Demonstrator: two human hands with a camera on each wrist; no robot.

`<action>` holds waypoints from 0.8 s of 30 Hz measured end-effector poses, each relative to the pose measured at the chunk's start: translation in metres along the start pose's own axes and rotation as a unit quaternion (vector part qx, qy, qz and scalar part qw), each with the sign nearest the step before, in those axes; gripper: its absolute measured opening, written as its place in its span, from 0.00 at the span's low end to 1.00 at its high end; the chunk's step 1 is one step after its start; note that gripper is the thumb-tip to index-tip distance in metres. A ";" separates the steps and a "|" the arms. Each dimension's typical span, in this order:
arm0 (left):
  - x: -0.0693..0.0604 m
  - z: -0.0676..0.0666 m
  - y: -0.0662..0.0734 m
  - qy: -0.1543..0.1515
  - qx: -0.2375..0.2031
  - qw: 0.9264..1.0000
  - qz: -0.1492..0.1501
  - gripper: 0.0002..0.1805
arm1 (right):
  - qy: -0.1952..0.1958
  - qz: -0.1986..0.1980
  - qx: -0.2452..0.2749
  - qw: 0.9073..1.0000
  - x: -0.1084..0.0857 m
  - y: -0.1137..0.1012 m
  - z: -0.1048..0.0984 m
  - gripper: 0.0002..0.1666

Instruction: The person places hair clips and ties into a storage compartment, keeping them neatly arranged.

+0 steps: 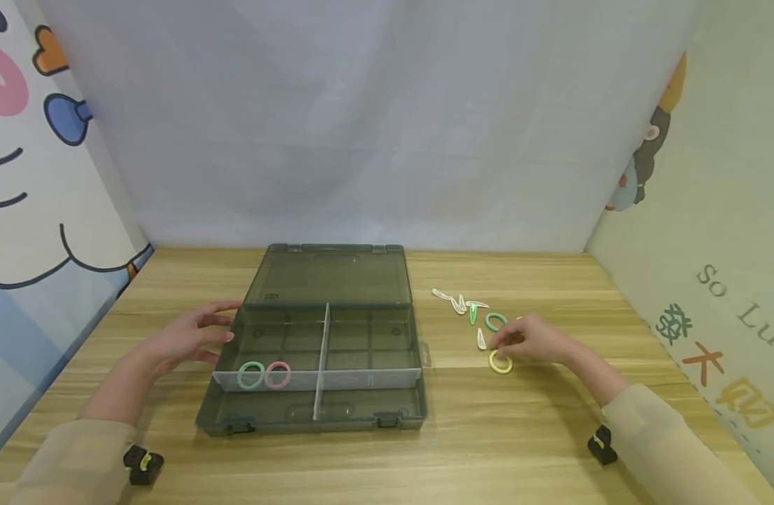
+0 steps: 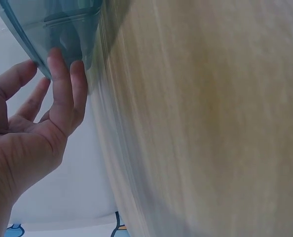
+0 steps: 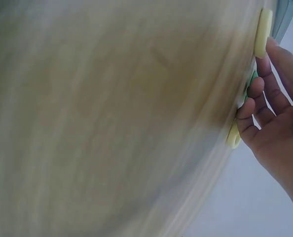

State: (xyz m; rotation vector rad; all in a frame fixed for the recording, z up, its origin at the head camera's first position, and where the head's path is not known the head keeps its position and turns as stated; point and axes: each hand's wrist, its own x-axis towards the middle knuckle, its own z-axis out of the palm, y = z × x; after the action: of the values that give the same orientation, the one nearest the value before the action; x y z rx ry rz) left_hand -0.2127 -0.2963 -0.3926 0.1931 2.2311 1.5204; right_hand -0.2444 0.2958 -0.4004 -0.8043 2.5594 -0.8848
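My left hand (image 1: 191,340) lies at the left side of a smoky grey plastic organizer box (image 1: 311,426), fingers loosely spread with tips against its wall. In the left wrist view, the fingertips meet the box's corner (image 2: 72,29). At the right, my right hand (image 1: 530,339) pinches the edge of a yellow hair tie (image 1: 500,371) on the table; the right wrist view shows thumb and finger at this yellow hair tie (image 3: 263,32). A green hair tie (image 1: 250,385) and a pink hair tie (image 1: 278,385) sit in the box by its long divider.
Beyond the right hand lie another green hair tie (image 1: 497,315), a green snap clip (image 1: 473,314) and several white snap clips (image 1: 481,339). A second yellow hair tie (image 3: 233,138) is partly hidden by fingers. The box's lid (image 1: 330,277) lies back towards the white curtain (image 1: 374,140).
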 end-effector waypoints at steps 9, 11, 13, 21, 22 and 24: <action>0.000 0.000 0.001 0.002 -0.001 1.000 -0.002 0.38 | -0.010 0.010 -0.007 1.000 0.004 0.001 0.000 0.05; 0.000 0.000 0.001 0.003 -0.002 1.000 -0.003 0.38 | -0.009 0.009 -0.011 1.000 0.004 0.001 0.000 0.05; -0.001 0.000 0.001 0.004 -0.002 1.000 -0.003 0.38 | -0.006 0.008 -0.013 1.000 0.005 0.001 0.001 0.04; 0.000 0.001 0.001 0.004 -0.003 1.000 -0.003 0.38 | 0.001 0.000 -0.030 1.000 0.005 0.001 0.002 0.03; 0.000 0.001 0.000 0.004 -0.004 1.000 -0.003 0.38 | 0.003 -0.003 -0.031 1.000 0.005 0.000 0.001 0.03; 0.000 0.001 0.000 0.004 -0.005 1.000 -0.002 0.38 | 0.008 0.001 -0.032 0.999 0.005 -0.003 0.000 0.03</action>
State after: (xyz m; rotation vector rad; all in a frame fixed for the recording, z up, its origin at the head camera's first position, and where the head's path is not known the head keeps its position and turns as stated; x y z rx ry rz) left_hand -0.2125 -0.2957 -0.3928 0.1805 2.2283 1.5329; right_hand -0.2467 0.2907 -0.3991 -0.8174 2.6138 -0.8143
